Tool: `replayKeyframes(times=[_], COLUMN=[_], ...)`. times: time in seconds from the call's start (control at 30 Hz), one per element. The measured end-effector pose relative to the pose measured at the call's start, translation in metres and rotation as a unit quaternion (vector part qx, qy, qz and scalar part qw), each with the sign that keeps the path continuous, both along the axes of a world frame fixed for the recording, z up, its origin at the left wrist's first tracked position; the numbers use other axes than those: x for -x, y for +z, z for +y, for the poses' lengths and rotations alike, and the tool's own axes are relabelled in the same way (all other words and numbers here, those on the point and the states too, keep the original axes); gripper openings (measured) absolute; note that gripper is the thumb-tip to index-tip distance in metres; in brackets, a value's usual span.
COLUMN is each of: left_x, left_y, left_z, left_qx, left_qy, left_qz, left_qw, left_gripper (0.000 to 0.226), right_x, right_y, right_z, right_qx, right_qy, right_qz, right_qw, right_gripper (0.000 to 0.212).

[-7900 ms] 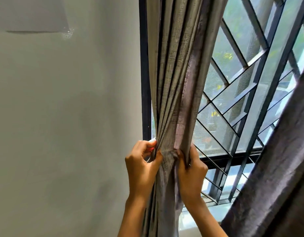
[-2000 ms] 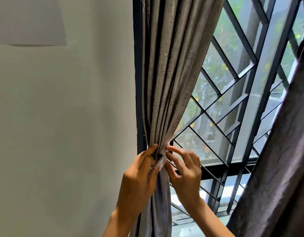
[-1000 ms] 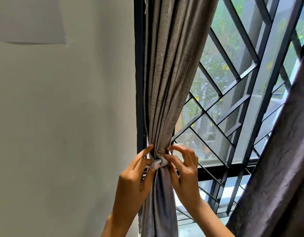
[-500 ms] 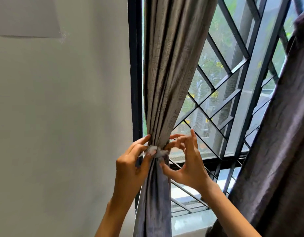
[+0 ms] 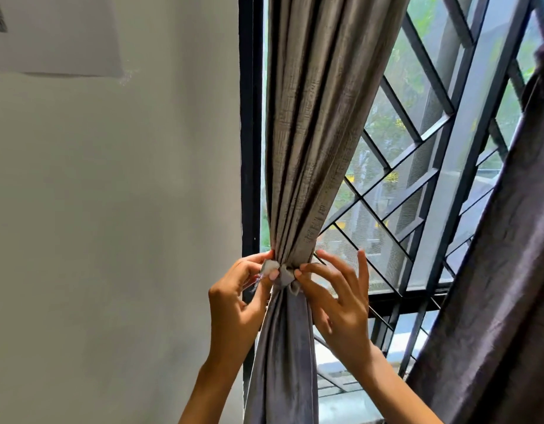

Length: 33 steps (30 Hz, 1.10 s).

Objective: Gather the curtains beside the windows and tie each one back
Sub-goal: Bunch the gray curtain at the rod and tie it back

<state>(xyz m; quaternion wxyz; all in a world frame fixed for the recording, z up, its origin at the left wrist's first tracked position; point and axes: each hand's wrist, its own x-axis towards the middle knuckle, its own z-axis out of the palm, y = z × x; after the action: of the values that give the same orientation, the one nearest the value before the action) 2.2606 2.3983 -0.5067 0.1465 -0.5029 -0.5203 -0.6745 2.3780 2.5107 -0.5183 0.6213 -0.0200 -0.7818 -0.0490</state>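
The curtain (image 5: 307, 154) by the window frame (image 5: 249, 148) is gathered; the left hand (image 5: 238, 304) pinches the tie (image 5: 279, 275), the right hand (image 5: 341, 301) pinches its knot. The dark curtain (image 5: 494, 301) still hangs loose.

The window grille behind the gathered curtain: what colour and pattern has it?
The metal window grille is black, with diagonal crossing bars, in the head view.

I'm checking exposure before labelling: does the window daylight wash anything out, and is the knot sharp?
Head view: daylight through the window grille is bright but trees stay readable; the tie on the gathered curtain is slightly soft; straight bars lean from wide-angle distortion.
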Motion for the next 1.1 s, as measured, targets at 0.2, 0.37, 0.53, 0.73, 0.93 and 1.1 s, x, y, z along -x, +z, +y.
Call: replayKeyframes(times=[0.2, 0.37, 0.53, 0.73, 0.93, 1.1], left_x=[-0.006, -0.007, -0.009, -0.004, -0.004, -0.015], left_y=[0.000, 0.000, -0.001, -0.002, 0.001, 0.004], left_z=[0.001, 0.003, 0.004, 0.005, 0.005, 0.004], left_qx=[-0.002, 0.003, -0.001, 0.009, 0.011, 0.010], left_qy=[-0.012, -0.008, -0.001, 0.068, 0.108, 0.084], left_qz=[-0.022, -0.027, -0.017, 0.024, -0.019, -0.071], left_qw=[1.000, 1.000, 1.000, 0.997, 0.994, 0.994], left_gripper=[0.019, 0.019, 0.019, 0.023, 0.015, 0.005], right_x=[0.005, 0.012, 0.010, 0.004, -0.017, -0.009], right_y=[-0.005, -0.007, -0.003, 0.004, 0.023, 0.004], right_z=[-0.001, -0.004, -0.002, -0.007, -0.003, -0.001], right_qx=[0.023, 0.026, 0.061, 0.127, 0.090, 0.115], right_qy=[-0.007, -0.044, -0.020, 0.035, 0.050, 0.022], right_qz=[0.014, 0.038, 0.043, -0.051, -0.185, -0.061], right_qw=[1.000, 0.998, 0.997, 0.990, 0.977, 0.991], right_gripper=[0.017, 0.021, 0.016, 0.013, 0.009, 0.015])
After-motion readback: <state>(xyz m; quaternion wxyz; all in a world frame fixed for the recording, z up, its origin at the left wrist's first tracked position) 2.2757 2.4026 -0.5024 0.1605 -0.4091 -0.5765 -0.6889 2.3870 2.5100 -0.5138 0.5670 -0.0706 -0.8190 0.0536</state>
